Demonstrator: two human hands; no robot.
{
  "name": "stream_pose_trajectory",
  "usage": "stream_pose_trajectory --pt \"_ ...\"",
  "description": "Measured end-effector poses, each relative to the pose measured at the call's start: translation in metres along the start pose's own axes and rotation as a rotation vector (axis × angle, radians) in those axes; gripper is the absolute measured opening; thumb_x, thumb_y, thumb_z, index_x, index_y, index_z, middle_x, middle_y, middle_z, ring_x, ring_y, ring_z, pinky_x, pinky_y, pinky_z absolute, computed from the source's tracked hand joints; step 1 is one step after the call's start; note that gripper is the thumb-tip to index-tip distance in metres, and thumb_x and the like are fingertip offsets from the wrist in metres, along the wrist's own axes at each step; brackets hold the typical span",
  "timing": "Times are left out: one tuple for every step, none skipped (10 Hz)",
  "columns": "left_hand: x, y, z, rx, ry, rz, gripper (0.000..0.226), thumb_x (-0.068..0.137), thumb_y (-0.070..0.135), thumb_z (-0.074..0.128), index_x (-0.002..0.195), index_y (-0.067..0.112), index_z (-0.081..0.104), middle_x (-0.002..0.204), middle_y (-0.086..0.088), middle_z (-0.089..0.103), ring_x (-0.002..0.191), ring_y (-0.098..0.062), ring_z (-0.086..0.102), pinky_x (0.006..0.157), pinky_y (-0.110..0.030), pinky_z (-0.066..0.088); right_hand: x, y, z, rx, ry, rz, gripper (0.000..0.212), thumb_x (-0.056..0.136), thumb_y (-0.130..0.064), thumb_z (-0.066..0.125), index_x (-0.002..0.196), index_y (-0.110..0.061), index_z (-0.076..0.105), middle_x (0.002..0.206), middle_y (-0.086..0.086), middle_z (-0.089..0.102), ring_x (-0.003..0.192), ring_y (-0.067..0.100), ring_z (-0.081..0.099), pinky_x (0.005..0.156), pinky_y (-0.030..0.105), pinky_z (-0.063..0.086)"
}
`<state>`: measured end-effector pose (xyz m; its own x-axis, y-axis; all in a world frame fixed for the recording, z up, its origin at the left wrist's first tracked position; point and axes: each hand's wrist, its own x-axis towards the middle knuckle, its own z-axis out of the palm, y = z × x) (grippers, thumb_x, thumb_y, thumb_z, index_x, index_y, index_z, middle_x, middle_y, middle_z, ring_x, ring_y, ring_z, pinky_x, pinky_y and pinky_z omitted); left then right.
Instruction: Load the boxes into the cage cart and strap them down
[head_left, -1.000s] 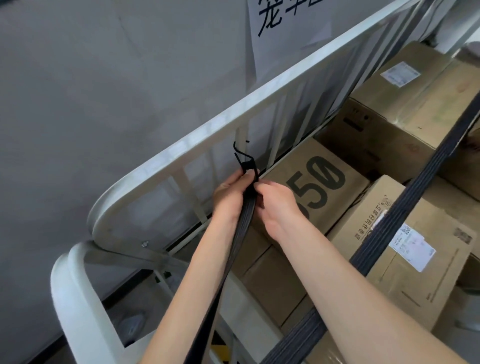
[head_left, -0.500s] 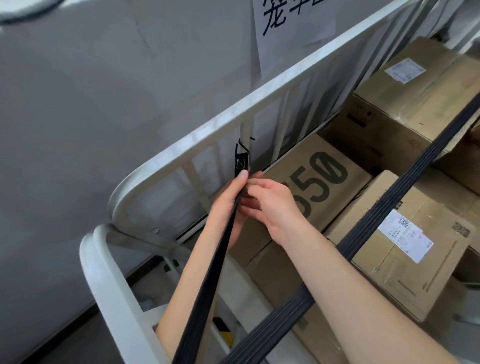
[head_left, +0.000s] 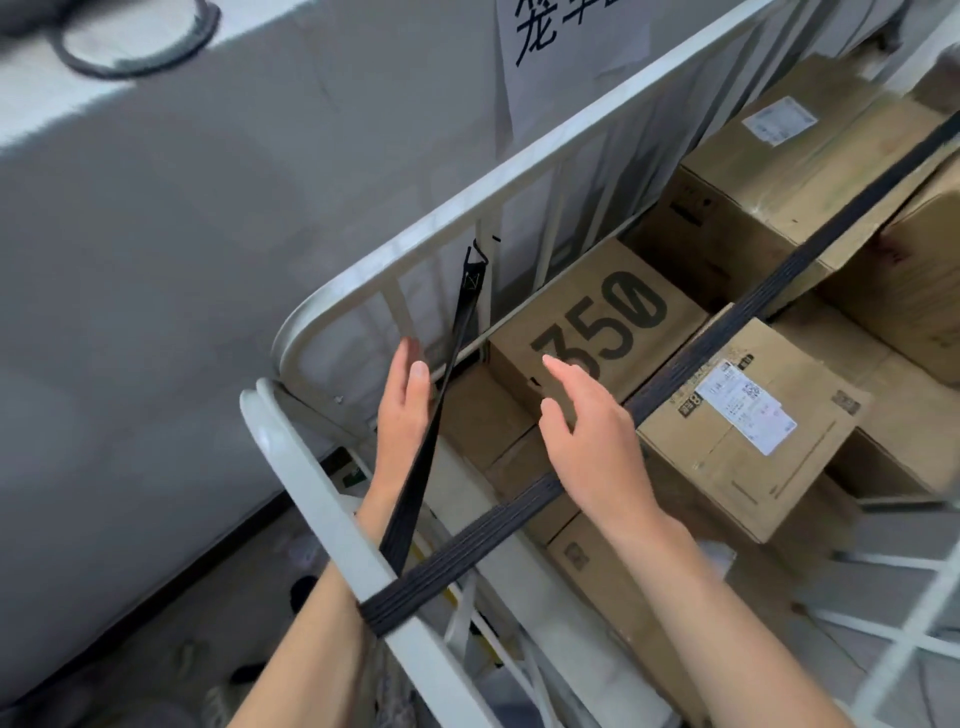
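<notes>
— Strap (head_left: 447, 566) first: where does it sit nearest us?
— At six o'clock it wraps the white corner rail of the cage cart (head_left: 317, 499). A short run climbs towards twelve, and a long run stretches out to two o'clock across the load.
— And the hands?
— Both wide, fingers straight, holding nothing. The left hand (head_left: 402, 410) stands just beside the short run, which crosses in front of its wrist; whether they touch I cannot tell. The right hand (head_left: 587, 436) hovers at centre, above the long run.
— What lies under them?
— Cardboard boxes inside the cart: the 350 box (head_left: 597, 312) towards one o'clock, the labelled box (head_left: 743, 421) at three, the long run lying along the gap between them.
— Farther out?
— The hook (head_left: 475, 254) catches an upright bar under the top rail at twelve. Beyond it, a paper sign (head_left: 566, 47) hangs on the grey wall.
</notes>
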<state>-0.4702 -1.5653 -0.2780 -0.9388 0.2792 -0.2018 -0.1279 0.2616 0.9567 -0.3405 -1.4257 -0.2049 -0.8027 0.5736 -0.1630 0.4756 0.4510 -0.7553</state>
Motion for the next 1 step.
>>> stream_pose_trajectory --pt "-0.0124 0.009 -0.0077 0.002 -0.039 0.01 0.051 0.11 0.033 0.037 0.159 0.02 0.028 0.154 0.017 0.03 0.131 0.018 0.027 0.098 0.008 0.022 -0.0212 0.005 -0.014 -0.28 0.009 -0.124 0.052 0.107 -0.031 0.041 0.157 -0.029 0.03 0.164 -0.008 0.027 0.153 0.01 0.007 0.124 0.039 -0.001"
